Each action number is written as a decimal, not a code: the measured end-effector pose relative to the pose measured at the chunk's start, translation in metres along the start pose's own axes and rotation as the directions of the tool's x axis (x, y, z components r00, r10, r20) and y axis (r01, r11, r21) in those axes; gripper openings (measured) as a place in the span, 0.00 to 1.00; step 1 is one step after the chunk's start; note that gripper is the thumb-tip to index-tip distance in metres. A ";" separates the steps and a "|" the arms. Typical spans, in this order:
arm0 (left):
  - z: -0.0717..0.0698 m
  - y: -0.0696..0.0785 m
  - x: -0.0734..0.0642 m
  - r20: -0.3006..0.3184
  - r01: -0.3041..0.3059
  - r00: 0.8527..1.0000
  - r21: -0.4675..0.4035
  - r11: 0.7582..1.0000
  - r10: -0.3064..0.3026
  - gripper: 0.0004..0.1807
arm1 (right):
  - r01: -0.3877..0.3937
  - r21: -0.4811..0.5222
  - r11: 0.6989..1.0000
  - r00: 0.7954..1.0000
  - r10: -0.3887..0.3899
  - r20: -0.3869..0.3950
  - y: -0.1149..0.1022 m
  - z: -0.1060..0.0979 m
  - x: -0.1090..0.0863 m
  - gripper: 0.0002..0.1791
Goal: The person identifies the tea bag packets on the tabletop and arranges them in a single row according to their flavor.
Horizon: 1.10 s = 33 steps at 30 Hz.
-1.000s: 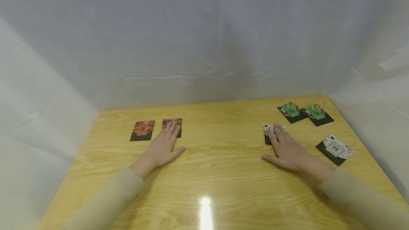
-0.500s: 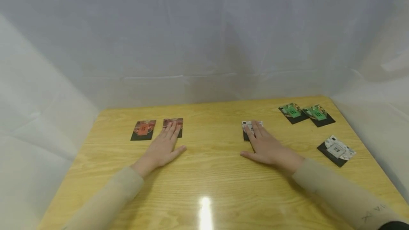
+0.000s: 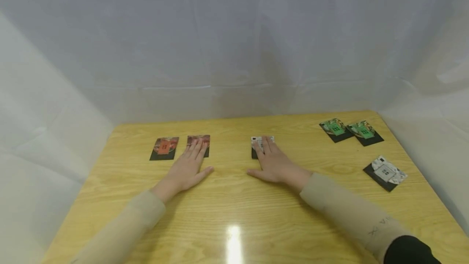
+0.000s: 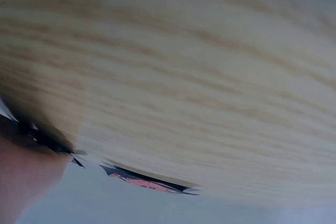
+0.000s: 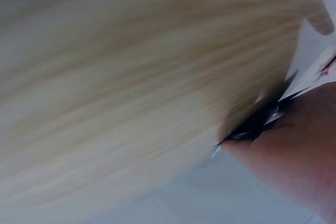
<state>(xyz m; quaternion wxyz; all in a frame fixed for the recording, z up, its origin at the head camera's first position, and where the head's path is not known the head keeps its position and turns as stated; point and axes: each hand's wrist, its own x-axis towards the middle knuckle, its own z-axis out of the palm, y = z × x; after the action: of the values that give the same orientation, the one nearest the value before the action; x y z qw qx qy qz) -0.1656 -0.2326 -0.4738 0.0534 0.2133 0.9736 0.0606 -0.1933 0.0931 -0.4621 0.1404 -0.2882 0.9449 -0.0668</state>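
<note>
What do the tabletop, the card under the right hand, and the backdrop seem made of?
Tabletop: wood or wood-look laminate, glossy; grain and bright glare show. White-and-black card: probably paper or cardstock, lying flat and straight-edged; finish unclear. Backdrop: fabric or plastic sheet, faint sheen along creases.

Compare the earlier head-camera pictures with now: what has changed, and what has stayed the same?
The right hand has slid the white card beneath it leftward across the table, toward the left hand. The left hand, resting on a red card, stayed put, as did the other red card, both green cards and the other white card.
</note>
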 end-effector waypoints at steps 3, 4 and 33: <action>0.002 -0.001 0.001 -0.005 -0.004 1.000 0.000 1.000 0.004 0.49 | -0.004 -0.025 1.000 1.000 0.004 0.005 -0.011 0.001 0.012 0.57; 0.002 -0.001 0.000 -0.005 -0.003 1.000 0.000 1.000 0.003 0.49 | -0.010 -0.027 1.000 1.000 0.010 0.007 -0.015 0.000 0.015 0.57; 0.002 -0.003 0.001 -0.006 -0.010 1.000 0.019 1.000 0.010 0.49 | -0.049 0.013 0.999 0.997 0.048 0.059 -0.083 -0.008 0.066 0.56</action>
<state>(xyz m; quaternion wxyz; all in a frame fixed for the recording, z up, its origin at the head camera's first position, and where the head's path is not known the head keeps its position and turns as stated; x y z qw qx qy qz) -0.1676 -0.2350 -0.4762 0.0480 0.2185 0.9733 0.0521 -0.2043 -0.0127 -0.4525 0.1719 -0.2660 0.9465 -0.0618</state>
